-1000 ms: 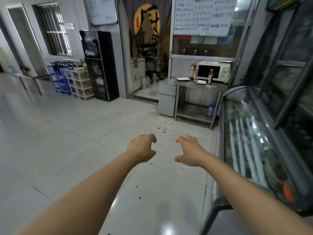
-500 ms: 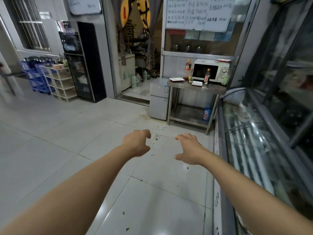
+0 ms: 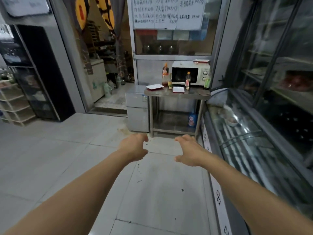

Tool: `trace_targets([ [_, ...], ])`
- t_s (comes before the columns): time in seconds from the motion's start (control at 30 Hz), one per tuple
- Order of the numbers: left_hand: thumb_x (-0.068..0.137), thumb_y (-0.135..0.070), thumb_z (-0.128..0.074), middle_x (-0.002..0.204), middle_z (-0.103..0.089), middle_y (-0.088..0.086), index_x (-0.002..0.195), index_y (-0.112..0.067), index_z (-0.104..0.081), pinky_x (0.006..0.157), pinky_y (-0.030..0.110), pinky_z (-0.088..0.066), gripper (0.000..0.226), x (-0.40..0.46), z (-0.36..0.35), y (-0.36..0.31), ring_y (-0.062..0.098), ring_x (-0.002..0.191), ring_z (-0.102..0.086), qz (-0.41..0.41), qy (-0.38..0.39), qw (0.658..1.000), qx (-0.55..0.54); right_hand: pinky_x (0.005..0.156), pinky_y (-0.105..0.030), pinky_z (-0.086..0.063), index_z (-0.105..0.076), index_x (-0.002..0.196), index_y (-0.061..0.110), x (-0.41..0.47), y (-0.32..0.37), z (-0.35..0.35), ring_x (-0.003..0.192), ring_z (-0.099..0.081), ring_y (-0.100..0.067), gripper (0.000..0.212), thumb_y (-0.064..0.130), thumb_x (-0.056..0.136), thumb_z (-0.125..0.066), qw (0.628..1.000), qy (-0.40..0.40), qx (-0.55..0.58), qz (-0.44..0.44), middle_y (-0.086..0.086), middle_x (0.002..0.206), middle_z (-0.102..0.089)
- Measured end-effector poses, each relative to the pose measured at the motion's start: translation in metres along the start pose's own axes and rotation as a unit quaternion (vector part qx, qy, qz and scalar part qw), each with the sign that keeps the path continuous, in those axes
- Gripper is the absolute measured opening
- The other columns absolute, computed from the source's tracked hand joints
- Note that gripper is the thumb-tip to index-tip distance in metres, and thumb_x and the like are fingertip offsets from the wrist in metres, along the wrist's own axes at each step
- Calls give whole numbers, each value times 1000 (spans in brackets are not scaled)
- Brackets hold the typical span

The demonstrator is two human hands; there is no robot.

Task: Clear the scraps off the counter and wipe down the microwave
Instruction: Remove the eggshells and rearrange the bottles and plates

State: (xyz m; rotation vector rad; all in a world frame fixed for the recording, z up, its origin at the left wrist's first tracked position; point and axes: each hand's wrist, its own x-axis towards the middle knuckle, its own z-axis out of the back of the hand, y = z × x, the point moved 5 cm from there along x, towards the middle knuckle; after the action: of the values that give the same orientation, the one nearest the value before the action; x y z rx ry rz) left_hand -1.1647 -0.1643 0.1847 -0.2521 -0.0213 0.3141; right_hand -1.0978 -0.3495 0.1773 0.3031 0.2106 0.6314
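Note:
A white microwave (image 3: 190, 73) stands at the back of a steel counter table (image 3: 194, 95) ahead of me. On the counter lie two white plates with red rims (image 3: 154, 86) (image 3: 178, 89), with several sauce bottles (image 3: 187, 79) around them. Small pale scraps (image 3: 187, 88) lie by the bottle. My left hand (image 3: 135, 146) and my right hand (image 3: 189, 152) are stretched forward over the floor, fingers loosely curled, holding nothing, well short of the counter.
A small grey fridge (image 3: 137, 109) stands left of the counter. A glass-topped display freezer (image 3: 250, 150) runs along my right side. A black cabinet (image 3: 35, 72) and white shelves (image 3: 15, 102) line the left wall. An open doorway (image 3: 105, 65) leads to a back room.
I have walked closer to the counter, so the microwave and table look larger. Both hands stay stretched out in front, holding nothing.

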Motion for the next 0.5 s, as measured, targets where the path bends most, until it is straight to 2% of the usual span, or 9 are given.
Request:
trace_targets([
  [0.17, 83, -28, -64, 122, -59, 2, 124, -27, -50, 89, 36, -49, 43, 106, -5, -9, 23, 110, -56, -9, -1, 1000, 7, 109, -41, -30, -23, 145, 22, 102, -34, 22, 138, -19, -25, 77, 34, 83, -66, 1000, -9, 8, -1, -2, 149, -20],
  [0.3, 82, -28, -65, 120, -60, 2, 120, -27, -51, 84, 35, -50, 41, 197, 0, -19, 23, 107, -58, -3, -10, 1000, 2, 108, -41, -30, -23, 144, 22, 190, -64, 45, 137, -20, -26, 75, 33, 83, -65, 1000, -8, 12, 12, -3, 147, -22],
  [0.5, 81, -28, -65, 120, -60, 2, 119, -28, -51, 87, 40, -52, 41, 315, 6, -23, 23, 106, -58, 16, -20, 999, -21, 106, -41, -32, -23, 144, 24, 309, -100, 80, 135, -24, -27, 76, 34, 82, -66, 1000, -8, -4, 28, -3, 146, -24],
])
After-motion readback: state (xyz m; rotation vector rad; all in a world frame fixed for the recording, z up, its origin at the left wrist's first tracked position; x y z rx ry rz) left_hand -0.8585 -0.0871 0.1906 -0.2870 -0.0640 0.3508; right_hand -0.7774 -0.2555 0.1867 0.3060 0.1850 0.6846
